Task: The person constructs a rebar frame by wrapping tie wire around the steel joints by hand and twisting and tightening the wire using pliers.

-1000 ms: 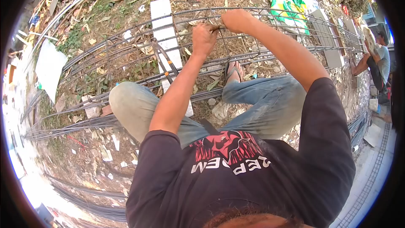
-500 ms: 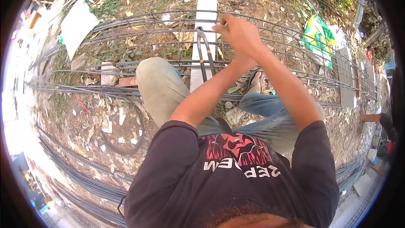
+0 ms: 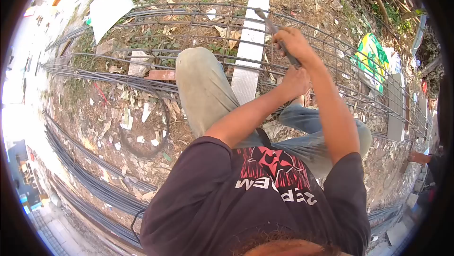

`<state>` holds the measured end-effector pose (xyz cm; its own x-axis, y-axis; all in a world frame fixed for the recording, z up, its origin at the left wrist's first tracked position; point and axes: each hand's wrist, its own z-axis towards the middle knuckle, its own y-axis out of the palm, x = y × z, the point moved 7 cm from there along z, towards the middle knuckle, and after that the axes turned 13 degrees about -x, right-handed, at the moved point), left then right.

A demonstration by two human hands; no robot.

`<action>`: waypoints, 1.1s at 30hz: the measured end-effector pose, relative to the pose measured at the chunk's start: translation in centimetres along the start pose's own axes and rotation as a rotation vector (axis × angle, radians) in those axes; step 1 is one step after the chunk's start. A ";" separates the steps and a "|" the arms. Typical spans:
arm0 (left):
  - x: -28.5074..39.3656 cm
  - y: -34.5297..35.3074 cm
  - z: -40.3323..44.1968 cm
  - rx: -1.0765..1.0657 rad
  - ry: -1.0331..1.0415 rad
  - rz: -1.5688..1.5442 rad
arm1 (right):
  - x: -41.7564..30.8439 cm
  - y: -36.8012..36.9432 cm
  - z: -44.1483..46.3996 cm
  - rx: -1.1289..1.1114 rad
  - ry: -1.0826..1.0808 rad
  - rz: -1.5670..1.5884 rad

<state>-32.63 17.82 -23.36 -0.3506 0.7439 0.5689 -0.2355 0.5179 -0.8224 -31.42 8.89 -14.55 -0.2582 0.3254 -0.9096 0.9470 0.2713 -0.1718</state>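
Head view: a long pair of pliers (image 3: 267, 21), dull grey metal with darker handles, slants above a cage of thin ribbed steel bars (image 3: 194, 22), its blunt head over the upper part of a flat white board (image 3: 248, 51). The right hand (image 3: 294, 44) has its fingers curled firmly around the handles; the left hand (image 3: 297, 83) meets their lower end, fingers mostly hidden, so I cannot tell how tightly it grips. Straight bars and square hoops form the cage, which crosses the board. Nearby lie a brick-red block (image 3: 161, 75), a bundle of smooth grey rods (image 3: 90, 73), a crumpled green, yellow and white plastic bag (image 3: 373, 59) and a stiff white sheet (image 3: 110, 7), on dry, leaf-strewn ground.
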 end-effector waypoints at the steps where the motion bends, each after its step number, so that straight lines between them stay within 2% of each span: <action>1: -0.1 0.0 0.5 -0.121 -0.009 0.000 | -3.4 -1.3 -3.5 0.005 -0.093 0.075; 3: -0.2 -1.8 -0.7 -0.080 -0.018 0.109 | -7.8 -4.7 -9.4 0.031 -0.170 0.054; 4: 0.0 -4.0 -1.5 -0.189 -0.064 0.044 | -9.3 -6.9 -12.0 0.070 -0.180 0.009; 6: -0.8 -6.5 -2.5 -0.261 -0.131 0.003 | -9.8 -11.4 -16.8 0.178 -0.104 -0.127; 7: -1.1 -6.8 -2.3 -0.302 -0.132 -0.020 | -9.6 -12.5 -19.2 0.183 -0.006 -0.309; 8: -2.0 -7.1 -2.3 -0.272 -0.139 -0.049 | -7.9 -15.8 -21.3 0.317 0.144 -0.526; 11: -2.2 -6.8 -1.8 -0.249 -0.086 -0.150 | -4.4 -19.8 -24.7 0.280 0.265 -1.167; 12: -2.9 -5.6 -1.4 -0.165 -0.018 -0.141 | -3.6 -19.8 -25.8 0.270 0.263 -1.251; 13: -3.8 -4.4 -1.1 0.038 0.053 -0.110 | -2.9 -19.5 -27.0 0.264 0.262 -1.318; 14: -3.5 -4.9 -1.0 -0.081 -0.036 -0.171 | -2.1 -19.4 -27.7 0.258 0.271 -1.384; 15: -3.3 -5.1 -1.0 -0.156 -0.090 -0.169 | -1.5 -19.1 -27.6 0.252 0.285 -1.461; 16: -3.3 -5.0 -0.9 -0.150 -0.080 -0.173 | -0.2 -19.6 -26.6 0.224 0.438 -1.553; 18: -3.3 -5.1 -0.6 -0.123 -0.075 -0.172 | 0.9 -19.2 -24.3 0.154 0.348 -1.797; 20: -3.2 -5.4 -1.1 -0.087 -0.077 -0.169 | 1.5 -19.4 -21.1 0.107 0.353 -1.851; 23: -3.2 -5.5 -1.3 -0.086 -0.101 -0.170 | 1.7 -18.7 -16.3 0.171 0.233 -1.976; 28: -2.7 -6.4 -1.6 -0.103 -0.079 -0.204 | 0.3 -16.6 -11.4 0.151 0.078 -2.146; 33: -2.7 -6.5 -1.7 -0.125 -0.072 -0.229 | -1.4 -15.3 -9.8 0.044 0.170 -2.217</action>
<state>-28.57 13.19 -19.57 -0.3654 0.5721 0.7343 -0.2036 0.7206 -0.6628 -47.41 13.13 -6.99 -0.6084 -0.3278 0.7227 -0.7920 0.1930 -0.5792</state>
